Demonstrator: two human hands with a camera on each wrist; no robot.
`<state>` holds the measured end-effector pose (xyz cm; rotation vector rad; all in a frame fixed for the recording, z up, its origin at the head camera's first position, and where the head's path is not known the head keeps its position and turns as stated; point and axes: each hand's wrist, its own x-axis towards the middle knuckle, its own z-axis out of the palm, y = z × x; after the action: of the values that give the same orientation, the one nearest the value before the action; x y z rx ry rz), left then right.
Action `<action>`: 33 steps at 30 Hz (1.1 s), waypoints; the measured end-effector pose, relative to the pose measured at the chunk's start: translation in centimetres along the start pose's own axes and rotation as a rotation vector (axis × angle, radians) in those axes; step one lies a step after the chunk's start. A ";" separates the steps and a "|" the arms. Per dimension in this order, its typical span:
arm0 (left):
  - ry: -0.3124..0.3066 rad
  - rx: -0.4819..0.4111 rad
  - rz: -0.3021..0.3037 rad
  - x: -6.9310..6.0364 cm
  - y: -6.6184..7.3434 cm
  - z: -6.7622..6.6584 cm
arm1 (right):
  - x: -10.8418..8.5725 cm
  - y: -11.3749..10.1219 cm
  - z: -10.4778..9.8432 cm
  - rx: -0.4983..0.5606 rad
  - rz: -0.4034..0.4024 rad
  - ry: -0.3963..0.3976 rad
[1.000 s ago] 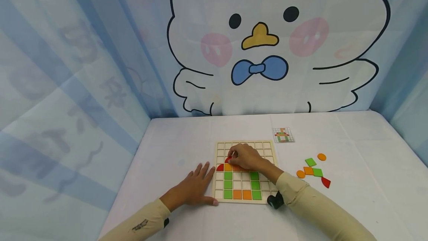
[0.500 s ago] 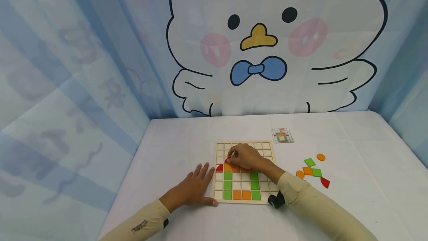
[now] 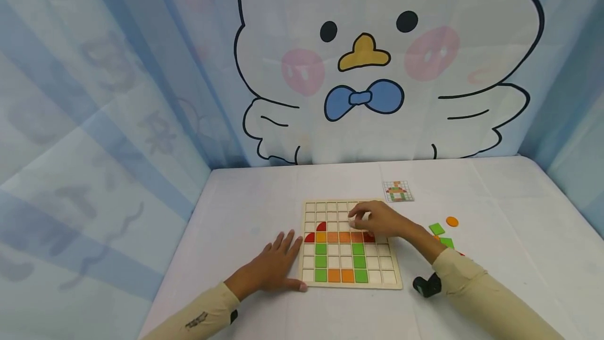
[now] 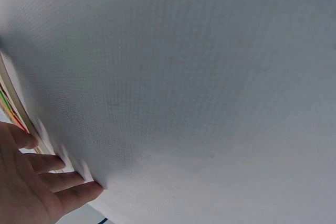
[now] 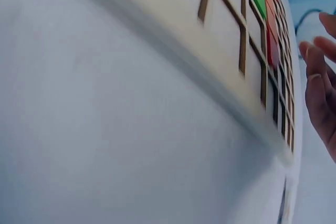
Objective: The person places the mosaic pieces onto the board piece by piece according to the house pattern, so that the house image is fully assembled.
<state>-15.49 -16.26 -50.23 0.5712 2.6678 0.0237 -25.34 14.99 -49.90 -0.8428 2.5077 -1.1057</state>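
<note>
A wooden grid board (image 3: 394, 277) lies on the table with flat colored tiles set in its squares. Over its right half hovers my right hand (image 3: 379, 218), fingers loosely bent and nothing visible between them; the right wrist view catches its fingers (image 5: 315, 72) beside the board. On the board, a red quarter-round tile (image 3: 321, 227) sits above a yellow-orange tile (image 3: 321, 237). Another red rounded tile (image 3: 309, 237) is at the row's left end, and a dark red one (image 3: 369, 237) at its right. My left hand (image 3: 273, 266) rests spread on the table, fingertips at the board's left edge.
A small pattern card (image 3: 398, 191) lies behind the board's right corner. Loose tiles lie to the right, among them an orange disc (image 3: 452, 221) and a green tile (image 3: 436, 229); my right forearm partly covers others. A patterned curtain (image 3: 217, 119) hangs behind the table.
My right hand has let go of the red quarter-round tile and moved right across the board, uncovering the tile and more of the row. My left hand has stayed in place.
</note>
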 end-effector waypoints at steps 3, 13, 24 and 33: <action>0.001 -0.008 0.002 0.0 0.0 0.0 | -1.5 1.2 -1.6 0.046 0.030 0.010; 0.001 -0.010 0.007 -0.1 0.0 0.0 | -7.0 4.7 -6.1 -0.010 0.203 0.062; 0.016 -0.004 0.017 0.0 -0.2 0.1 | -11.6 7.6 -8.1 -0.123 0.304 0.139; 0.019 0.001 0.017 0.0 -0.2 0.2 | -12.2 8.8 -7.5 -0.236 0.306 0.188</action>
<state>-15.49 -16.43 -50.49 0.5965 2.6817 0.0330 -22.64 31.51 -51.27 -0.3999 2.8418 -0.8336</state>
